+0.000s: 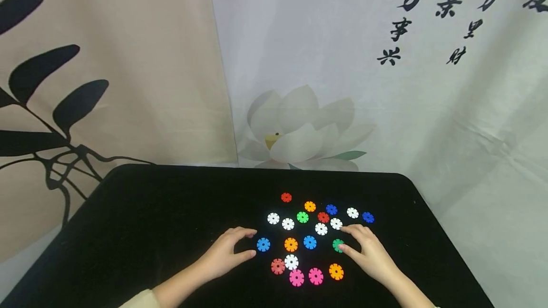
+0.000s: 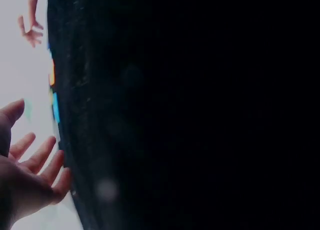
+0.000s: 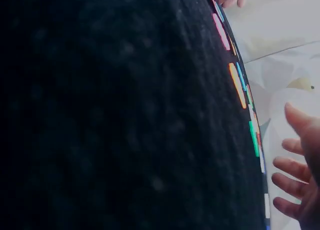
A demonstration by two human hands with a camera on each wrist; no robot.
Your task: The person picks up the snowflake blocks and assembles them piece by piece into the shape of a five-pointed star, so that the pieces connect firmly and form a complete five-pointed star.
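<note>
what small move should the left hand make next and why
Probably ease the left hand toward the nearest light-blue disc and pinch it: the hand is spread open, and the disc lies just beyond its fingertips.

A pale cloth backdrop fills the upper part of the head view. Its left panel is beige, printed with dark leaves on thin, tangled stems. Past a slightly slanting edge, the right panel is whitish, with a large faded lotus at centre and black brushed Chinese characters at upper right. Soft shadows and creases cross the far right. A black table with rounded far corners spans the bottom.
</note>
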